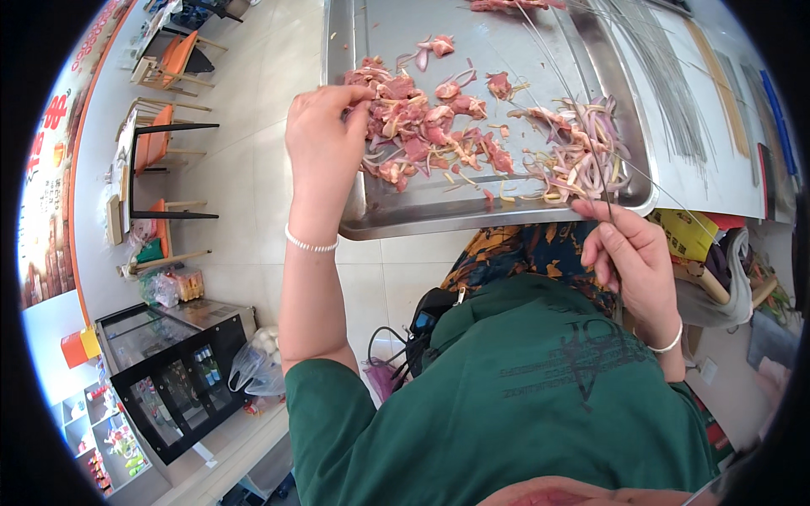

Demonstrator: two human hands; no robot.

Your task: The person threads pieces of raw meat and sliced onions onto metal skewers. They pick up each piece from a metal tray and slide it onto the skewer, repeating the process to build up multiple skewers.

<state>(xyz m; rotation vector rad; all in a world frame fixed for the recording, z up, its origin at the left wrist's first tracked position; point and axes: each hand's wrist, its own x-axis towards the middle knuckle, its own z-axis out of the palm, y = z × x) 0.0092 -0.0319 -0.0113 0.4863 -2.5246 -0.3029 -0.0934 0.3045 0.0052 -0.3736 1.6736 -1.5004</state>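
My left hand [329, 136] is at the left rim of a steel tray [436, 221], its thumb and forefinger pinched at the edge of a heap of raw meat pieces [417, 126] mixed with sliced onion. What lies between those fingertips is hidden. At the tray's near right corner, my right hand [633, 253] grips a thin metal skewer [598, 161], which slants up across the tray. Under it lies a pile of sliced onion [588, 158] with some meat. Small loose pieces of meat [500, 85] are scattered on the tray bottom. More meat [516, 5] shows at the top edge.
Right of the tray, bundles of metal skewers [664, 82] and light wooden sticks [721, 88] lie on a white surface. A yellow bag [686, 234] is below that surface. Orange chairs [155, 139], a black-framed glass display fridge [183, 373] and a plastic bag [259, 364] stand farther left.
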